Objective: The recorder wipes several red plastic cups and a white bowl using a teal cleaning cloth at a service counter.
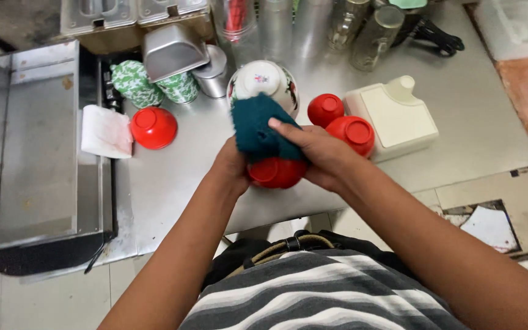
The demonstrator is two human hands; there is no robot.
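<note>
The left hand [232, 164] grips a red bowl [276, 173] above the bench [172, 183] edge, while the right hand [319, 153] presses a dark green cloth [256, 128] on it, fingers closed. For good wiping, hold the bowl firm and turn it slowly.

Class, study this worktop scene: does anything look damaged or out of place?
Yes. The floor tile at the lower right is broken, with cracked pieces and a dark gap. On the steel counter, the round red plastic bowls simply sit upside down.
</note>
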